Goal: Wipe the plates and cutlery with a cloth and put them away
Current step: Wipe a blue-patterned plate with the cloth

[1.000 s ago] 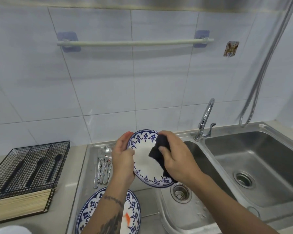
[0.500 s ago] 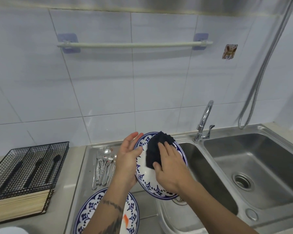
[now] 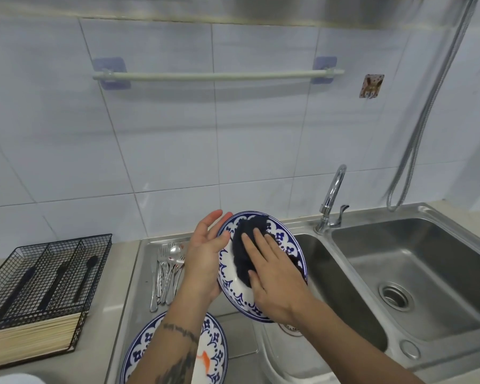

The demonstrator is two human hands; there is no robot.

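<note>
1. Between the two hands, tipped up over the sink's near basin, the blue-rimmed plate (image 3: 261, 275) is getting its face wiped.
2. Risk: it's only cradled at one edge, so a hard push from the cloth could lever it loose into the sink (image 3: 344, 286).
3. Left hand (image 3: 205, 261) props the rim, fingers nearly straight, thumb hooked on the front.
4. Right hand (image 3: 272, 275) lies flat, fingers extended, pressing the dark cloth (image 3: 243, 256) down.
5. Left of that hand wait the cutlery (image 3: 168, 270) and, below its forearm, a second plate (image 3: 150, 347).
</note>
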